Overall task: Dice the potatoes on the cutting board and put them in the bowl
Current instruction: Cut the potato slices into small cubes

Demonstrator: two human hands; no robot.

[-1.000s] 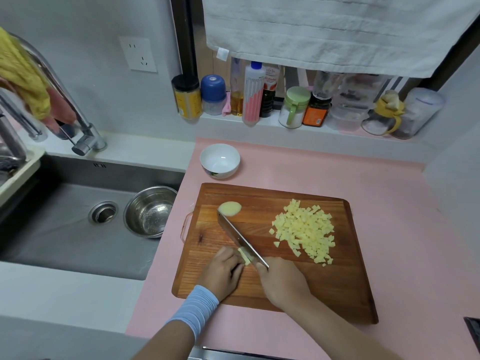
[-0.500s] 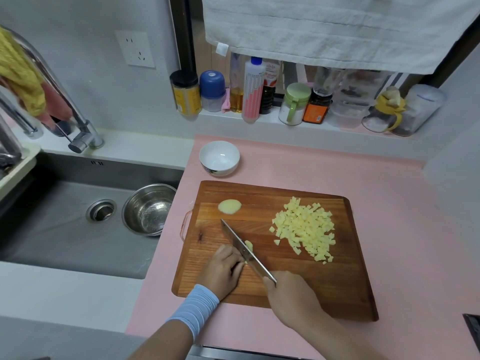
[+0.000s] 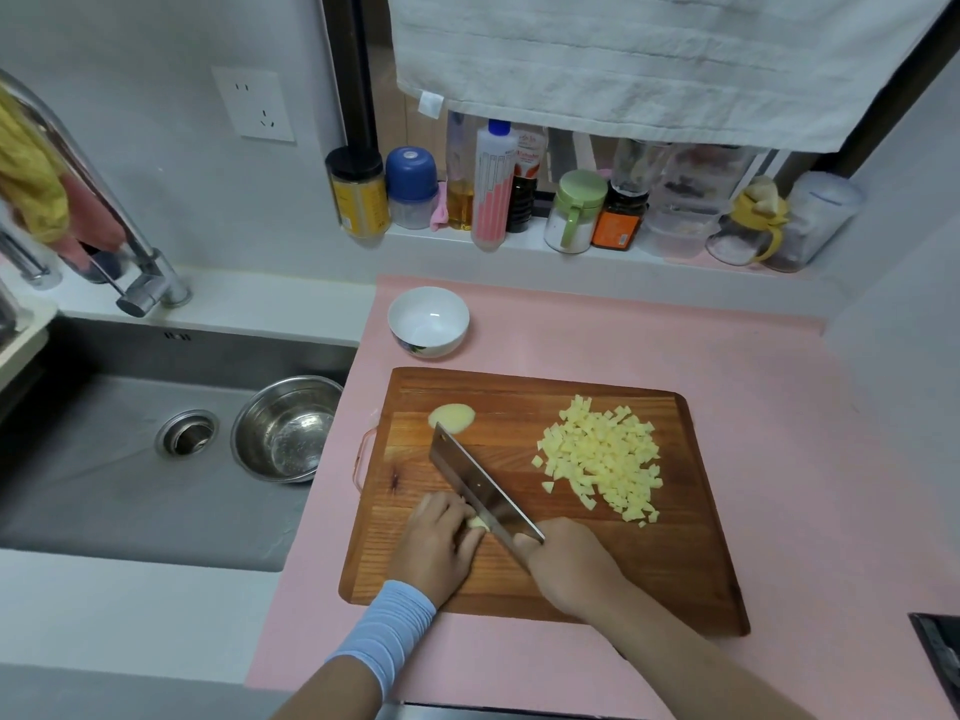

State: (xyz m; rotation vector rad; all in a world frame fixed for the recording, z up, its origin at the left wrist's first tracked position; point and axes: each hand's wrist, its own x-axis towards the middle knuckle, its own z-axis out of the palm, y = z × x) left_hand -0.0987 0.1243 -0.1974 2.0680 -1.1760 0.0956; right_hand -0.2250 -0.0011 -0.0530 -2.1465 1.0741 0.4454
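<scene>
A wooden cutting board [image 3: 691,574] lies on the pink counter. My right hand [image 3: 569,566] grips the handle of a cleaver [image 3: 480,483], whose blade slants across the board's left half. My left hand [image 3: 439,545] curls its fingers round a small potato piece [image 3: 477,522] pressed against the blade's left side; most of that piece is hidden. A rounded potato slice [image 3: 453,416] lies at the board's far left. A heap of diced potato [image 3: 605,457] covers the board's right half. The empty white bowl [image 3: 428,322] stands just behind the board.
A steel bowl [image 3: 285,428] sits in the sink [image 3: 104,491] to the left, with a faucet [image 3: 140,283] behind it. Jars and bottles [image 3: 493,194] line the shelf at the back wall under a hanging white towel [image 3: 649,59]. A dark object [image 3: 940,662] is at the right edge.
The cleaver's blade has tipped so its flat side shows. My right hand moved back toward me and then forward again. My left hand stayed on the potato piece.
</scene>
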